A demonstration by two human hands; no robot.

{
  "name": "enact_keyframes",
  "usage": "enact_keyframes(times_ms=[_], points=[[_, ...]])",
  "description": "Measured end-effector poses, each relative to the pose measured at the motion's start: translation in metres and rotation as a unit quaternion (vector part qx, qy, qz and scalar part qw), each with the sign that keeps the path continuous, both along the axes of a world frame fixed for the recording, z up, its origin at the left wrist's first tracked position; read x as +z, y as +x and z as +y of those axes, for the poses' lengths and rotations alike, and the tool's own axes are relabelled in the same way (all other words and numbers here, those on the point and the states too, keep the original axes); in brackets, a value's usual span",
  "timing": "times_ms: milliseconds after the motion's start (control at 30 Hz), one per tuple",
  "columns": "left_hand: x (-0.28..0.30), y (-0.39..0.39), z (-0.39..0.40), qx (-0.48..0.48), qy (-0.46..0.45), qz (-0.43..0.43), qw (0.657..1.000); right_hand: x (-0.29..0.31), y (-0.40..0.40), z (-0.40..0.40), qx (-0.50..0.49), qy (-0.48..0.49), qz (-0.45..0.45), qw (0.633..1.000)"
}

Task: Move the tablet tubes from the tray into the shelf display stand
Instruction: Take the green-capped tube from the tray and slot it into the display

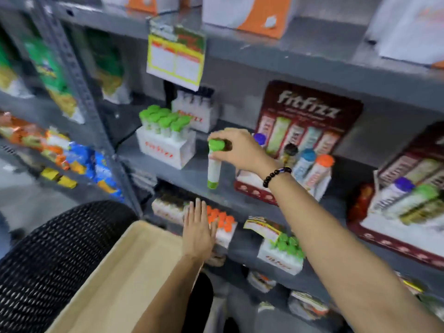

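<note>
My right hand (236, 147) grips a white tablet tube with a green cap (214, 164) by its top. The tube hangs upright above the grey shelf, just left of the dark red display stand (310, 111). That stand holds tubes with purple, dark, blue and orange caps (319, 169). My left hand (198, 230) is flat and open, fingers together, over the far edge of the beige tray (125, 267). No tubes show on the visible part of the tray.
A white box of green-capped tubes (165, 140) stands at the shelf's left. A second red display stand (408, 200) is at the right. The lower shelf holds boxes with orange caps (221, 219) and green caps (286, 246). A black mesh chair back (48, 255) is at bottom left.
</note>
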State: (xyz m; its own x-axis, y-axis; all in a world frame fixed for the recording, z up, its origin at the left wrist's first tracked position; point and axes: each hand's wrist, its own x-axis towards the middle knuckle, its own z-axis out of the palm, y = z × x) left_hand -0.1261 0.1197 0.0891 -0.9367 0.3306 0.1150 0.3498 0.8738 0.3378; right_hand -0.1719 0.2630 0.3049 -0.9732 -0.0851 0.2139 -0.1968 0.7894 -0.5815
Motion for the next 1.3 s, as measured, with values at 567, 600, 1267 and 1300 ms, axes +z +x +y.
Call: enact_keyframes(times_ms=[567, 600, 1267, 1300], points=[[0.020, -0.060, 0.061, -0.096, -0.113, -0.035, 0.988, 0.050, 0.027, 0.092, -0.143, 0.117, -0.034, 0.982], [0.022, -0.059, 0.062, -0.098, -0.114, -0.039, 0.988, 0.051, 0.025, 0.092, -0.147, 0.118, -0.045, 0.981], [0.022, -0.060, 0.059, -0.103, -0.110, -0.045, 0.988, 0.074, 0.023, 0.089, -0.159, 0.169, -0.100, 0.967], [0.022, -0.060, 0.059, -0.102, -0.108, -0.046, 0.988, 0.073, 0.021, 0.090, -0.160, 0.163, -0.106, 0.968]])
